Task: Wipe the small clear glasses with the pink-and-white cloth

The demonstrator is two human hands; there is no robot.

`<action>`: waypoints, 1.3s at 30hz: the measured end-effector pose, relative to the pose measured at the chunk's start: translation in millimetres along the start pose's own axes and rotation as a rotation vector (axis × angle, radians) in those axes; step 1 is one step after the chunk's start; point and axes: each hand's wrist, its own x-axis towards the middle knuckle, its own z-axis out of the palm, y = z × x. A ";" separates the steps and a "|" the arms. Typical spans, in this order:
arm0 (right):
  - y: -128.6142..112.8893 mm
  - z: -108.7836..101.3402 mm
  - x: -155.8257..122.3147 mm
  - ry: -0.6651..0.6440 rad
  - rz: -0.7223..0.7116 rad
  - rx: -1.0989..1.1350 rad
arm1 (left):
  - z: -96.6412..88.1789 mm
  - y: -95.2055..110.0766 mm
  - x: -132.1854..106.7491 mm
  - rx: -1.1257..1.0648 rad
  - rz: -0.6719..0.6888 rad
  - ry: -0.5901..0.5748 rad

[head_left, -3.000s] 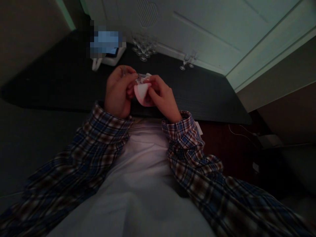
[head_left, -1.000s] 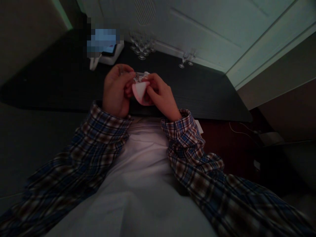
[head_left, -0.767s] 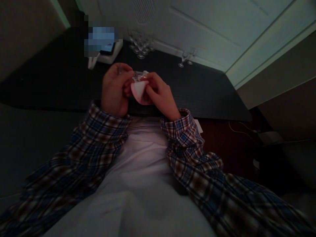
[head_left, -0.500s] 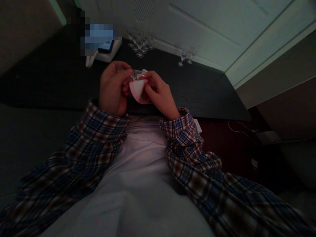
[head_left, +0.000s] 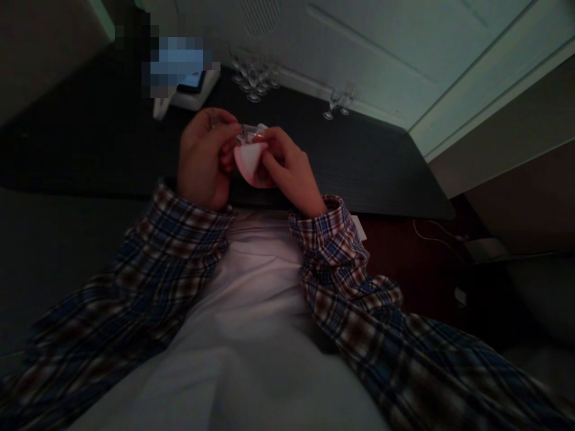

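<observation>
The handheld piece (head_left: 248, 158) at eleven o'clock is pink and white; sleeves (head_left: 191, 224), blue-brown-white plaid; shirt (head_left: 265, 287), white; tabletop (head_left: 368, 167), black.

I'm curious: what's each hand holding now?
Left hand: closed on a clear, glass-like object.
Right hand: closed on a curved, pink-and-white, cloth-like piece.

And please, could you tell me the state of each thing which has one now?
Left hand: closed, on a clear item
Right hand: closed, on a cloth
Clear item: held up, partly hidden; exact shape unclear
Cloth: bent over
Screen: lit, partly blurred out
Larger group of glasses: upright
Two glasses: upright
</observation>
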 end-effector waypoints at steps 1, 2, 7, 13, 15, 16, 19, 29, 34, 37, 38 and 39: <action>0.2 0.1 0.2 -0.002 0.012 -0.007 | 0.1 0.1 0.1 0.007 -0.002 0.003; 0.3 0.2 0.4 -0.005 0.024 -0.014 | 0.2 0.2 0.2 0.011 -0.004 0.005; 1.3 0.6 1.3 0.006 -0.003 0.001 | -0.7 0.8 0.5 0.023 0.004 0.013; 2.6 0.3 0.6 0.012 -0.022 0.004 | -0.5 0.5 0.4 0.021 -0.005 0.020; 2.0 0.0 0.4 0.007 -0.023 0.006 | 0.3 0.9 -0.1 0.018 0.001 0.016; 1.6 0.0 0.4 0.001 -0.019 0.001 | 0.6 1.1 -0.3 0.016 0.002 0.014; 1.1 0.3 0.9 -0.030 0.029 -0.048 | 0.1 1.4 -0.1 0.014 -0.006 0.017; 1.6 0.8 0.6 -0.087 0.093 -0.108 | -1.8 -0.4 1.7 -0.005 -0.006 0.006; 2.0 1.3 0.5 -0.140 0.089 -0.148 | -2.2 0.1 1.6 -0.005 -0.013 0.015; 4.0 2.0 1.1 -0.119 0.089 -0.129 | -1.6 0.5 0.5 -0.007 -0.013 0.008; 4.6 2.0 1.3 -0.112 0.085 -0.121 | -1.1 0.8 -0.2 -0.005 -0.013 0.000; 4.9 1.9 1.5 -0.108 0.080 -0.114 | -0.5 1.3 -1.0 -0.002 -0.013 -0.008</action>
